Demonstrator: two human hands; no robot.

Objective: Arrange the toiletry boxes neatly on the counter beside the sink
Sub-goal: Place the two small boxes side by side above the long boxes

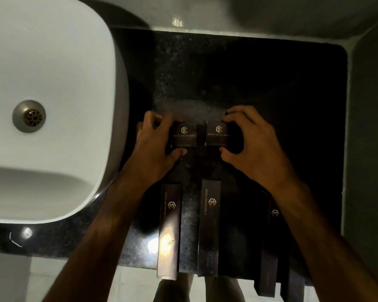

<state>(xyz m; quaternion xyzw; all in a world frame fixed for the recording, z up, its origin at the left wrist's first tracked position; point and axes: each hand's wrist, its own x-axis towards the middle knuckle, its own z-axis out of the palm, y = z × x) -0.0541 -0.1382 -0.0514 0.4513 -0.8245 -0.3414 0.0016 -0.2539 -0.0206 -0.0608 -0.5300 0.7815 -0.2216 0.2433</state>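
Observation:
Two small dark square boxes with gold logos sit side by side on the black stone counter (pixel 271 94). My left hand (pixel 155 144) grips the left small box (pixel 184 136) from its left side. My right hand (pixel 251 142) grips the right small box (pixel 217 135) from its right side. A narrow gap separates the two. Nearer to me lie three long dark boxes, lengthwise: the left long box (pixel 169 232), the middle long box (pixel 210 229), and the right long box (pixel 273 247), partly hidden by my right forearm. Their near ends overhang the counter's front edge.
A white basin (pixel 52 73) with a metal drain (pixel 28 116) fills the left side, touching the counter. A grey wall runs along the back and the right. Pale floor shows below the counter's front edge.

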